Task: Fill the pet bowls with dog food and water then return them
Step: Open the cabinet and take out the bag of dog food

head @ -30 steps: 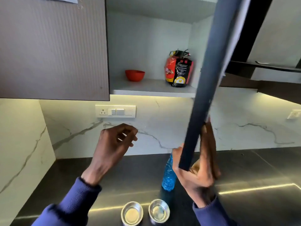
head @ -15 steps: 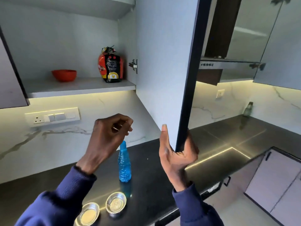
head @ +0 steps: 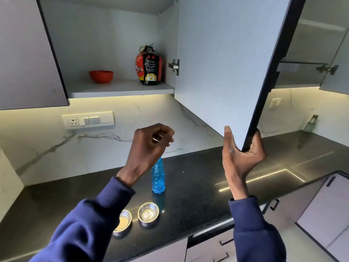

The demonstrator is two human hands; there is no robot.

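Two small steel pet bowls (head: 148, 213) (head: 123, 222) sit side by side near the front of the black counter (head: 198, 186); my left sleeve covers part of the left one. A blue water bottle (head: 158, 176) stands upright just behind them. Up in the wall cupboard, a red and black dog food bag (head: 149, 67) stands on the shelf. My right hand (head: 241, 157) grips the lower corner of the wide-open cupboard door (head: 222, 63). My left hand (head: 151, 146) hovers in the air above the bottle, fingers loosely curled, holding nothing.
A red bowl (head: 101, 76) sits on the cupboard shelf left of the bag. A switch panel (head: 88, 120) is on the marble backsplash. A glass bottle (head: 311, 123) stands at the far right of the counter. Drawers run below the counter edge.
The cupboard door has swung fully open under my right hand. The view has shifted right, then closer. My left hand stays raised and loosely curled.
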